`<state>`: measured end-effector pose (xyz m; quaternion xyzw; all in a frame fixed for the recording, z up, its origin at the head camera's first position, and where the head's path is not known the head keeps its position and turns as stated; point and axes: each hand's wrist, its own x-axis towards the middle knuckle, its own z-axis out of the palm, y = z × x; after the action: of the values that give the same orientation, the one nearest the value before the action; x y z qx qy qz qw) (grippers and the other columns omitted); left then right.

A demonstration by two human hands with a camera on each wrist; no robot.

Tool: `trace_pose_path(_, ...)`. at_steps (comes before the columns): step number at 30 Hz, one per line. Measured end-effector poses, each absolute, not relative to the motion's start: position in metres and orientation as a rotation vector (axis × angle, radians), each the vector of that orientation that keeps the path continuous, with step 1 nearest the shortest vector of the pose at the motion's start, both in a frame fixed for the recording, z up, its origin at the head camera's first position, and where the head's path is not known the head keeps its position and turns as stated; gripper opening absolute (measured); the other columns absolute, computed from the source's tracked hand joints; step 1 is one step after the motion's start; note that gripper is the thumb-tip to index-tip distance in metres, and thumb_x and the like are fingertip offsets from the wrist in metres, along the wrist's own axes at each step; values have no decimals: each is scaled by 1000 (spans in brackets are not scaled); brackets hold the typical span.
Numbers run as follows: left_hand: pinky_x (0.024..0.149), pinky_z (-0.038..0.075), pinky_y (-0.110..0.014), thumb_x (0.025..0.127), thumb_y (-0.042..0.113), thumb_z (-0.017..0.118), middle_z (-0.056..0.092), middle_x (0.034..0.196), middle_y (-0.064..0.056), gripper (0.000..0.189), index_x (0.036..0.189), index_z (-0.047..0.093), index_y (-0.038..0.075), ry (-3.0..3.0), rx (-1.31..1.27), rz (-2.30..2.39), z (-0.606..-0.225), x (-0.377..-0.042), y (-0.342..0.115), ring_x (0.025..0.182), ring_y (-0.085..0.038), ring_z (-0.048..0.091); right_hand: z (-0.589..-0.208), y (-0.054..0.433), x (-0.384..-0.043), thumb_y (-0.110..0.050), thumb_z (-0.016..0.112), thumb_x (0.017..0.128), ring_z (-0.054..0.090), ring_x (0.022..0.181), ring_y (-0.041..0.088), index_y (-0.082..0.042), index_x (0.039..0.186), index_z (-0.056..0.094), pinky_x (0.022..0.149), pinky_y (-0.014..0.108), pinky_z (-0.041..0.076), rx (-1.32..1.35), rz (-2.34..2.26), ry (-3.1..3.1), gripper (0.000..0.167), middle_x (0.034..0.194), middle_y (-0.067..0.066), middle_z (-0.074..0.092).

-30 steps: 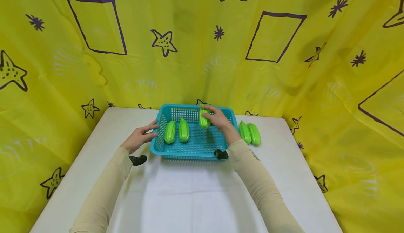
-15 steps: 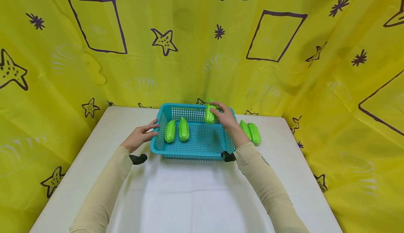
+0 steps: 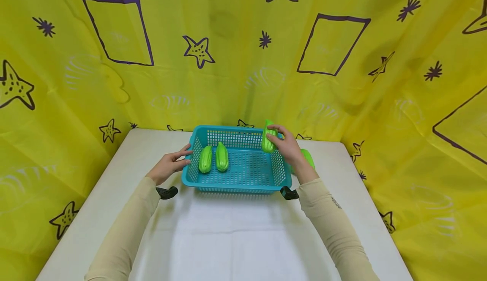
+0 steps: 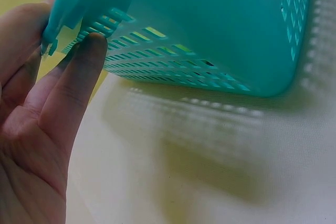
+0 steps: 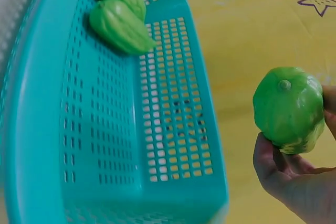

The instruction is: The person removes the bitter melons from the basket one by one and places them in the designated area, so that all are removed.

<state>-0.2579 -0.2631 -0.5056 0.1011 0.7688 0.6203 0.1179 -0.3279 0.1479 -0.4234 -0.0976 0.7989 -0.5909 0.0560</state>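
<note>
My right hand (image 3: pixel 288 145) holds a green ridged gourd (image 3: pixel 268 140) above the back right part of a teal plastic basket (image 3: pixel 236 188). In the right wrist view, thumb and fingers pinch this gourd (image 5: pixel 287 109) from its sides, with its blunt end facing the camera. My left hand (image 3: pixel 167 167) grips the basket's left rim. The left wrist view has one finger (image 4: pixel 79 82) against the outside of the wall below the rim. Two like gourds, a left one (image 3: pixel 205 159) and a right one (image 3: pixel 222 157), lie side by side in the basket's left half.
Right of the basket another green gourd (image 3: pixel 307 157) shows on the white table (image 3: pixel 232 238), partly behind my right hand; a second beside it is almost wholly hidden. A yellow patterned curtain (image 3: pixel 228 95) encloses the table at the back and sides.
My right hand has moved right with the gourd, from over the basket's middle toward its right end, now covering much of the gourds outside. The left hand and basket have stayed put.
</note>
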Motion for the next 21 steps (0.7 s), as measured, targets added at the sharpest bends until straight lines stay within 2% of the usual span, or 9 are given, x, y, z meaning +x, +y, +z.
trace_pose_path(6, 108, 39, -46, 98, 26, 62, 18, 162, 8, 56, 147, 45, 6, 2252, 306, 1814, -509, -260, -265, 141, -30, 34, -422, 169, -328, -30, 59, 99, 56, 112, 34, -12, 137, 53, 77, 27, 54, -278, -1784, 2496, 42, 144, 18, 36)
trace_pose_path(14, 107, 40, -45, 98, 25, 61, 17, 162, 8, 55, 147, 44, 5, 2246, 303, 1818, -510, -260, -265, 141, -30, 34, -429, 200, -340, -31, 54, 101, 52, 106, 22, -15, 145, 41, 82, 30, 51, -131, -1878, 2441, 48, 150, 16, 36)
trace_pose_path(21, 108, 38, -49, 99, 19, 59, 15, 163, 5, 54, 147, 42, 2, 2235, 284, 1827, -504, -257, -263, 145, -29, 25, -448, 234, -349, -30, 49, 103, 45, 122, 26, -11, 149, 35, 99, 41, 47, -2, -1975, 2392, 52, 154, 19, 27)
